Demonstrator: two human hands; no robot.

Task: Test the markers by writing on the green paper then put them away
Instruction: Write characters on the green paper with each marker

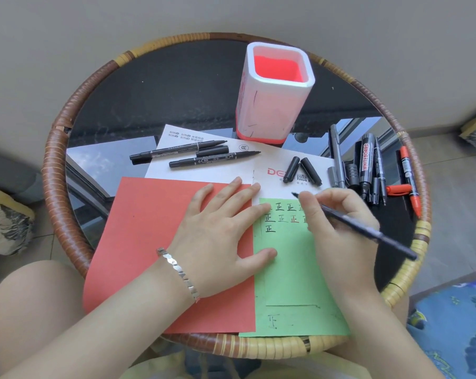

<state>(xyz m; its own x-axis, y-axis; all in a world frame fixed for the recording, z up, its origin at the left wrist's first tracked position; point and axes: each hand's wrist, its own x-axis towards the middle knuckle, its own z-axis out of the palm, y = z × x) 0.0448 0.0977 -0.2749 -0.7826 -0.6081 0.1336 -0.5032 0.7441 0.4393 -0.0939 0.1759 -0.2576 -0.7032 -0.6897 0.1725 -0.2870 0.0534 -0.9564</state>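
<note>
The green paper (pixel 291 272) lies at the table's front right and carries several written characters near its top. My left hand (pixel 220 236) rests flat, fingers spread, across the red paper (pixel 149 231) and the green sheet's left edge. My right hand (pixel 340 231) holds a thin black marker (pixel 368 231); its tip points up-left just past the green sheet's top edge. Two uncapped black markers (pixel 195 154) lie on the white paper (pixel 231 165) behind. Two black caps (pixel 302 170) lie beside them. A white and red pen holder (pixel 275 91) stands at the back.
A pile of several markers (pixel 368 170), among them a whiteboard marker and a red-tipped one (pixel 410 181), lies at the right of the round glass table with its wicker rim (pixel 56 160). My knees sit below the table's front edge.
</note>
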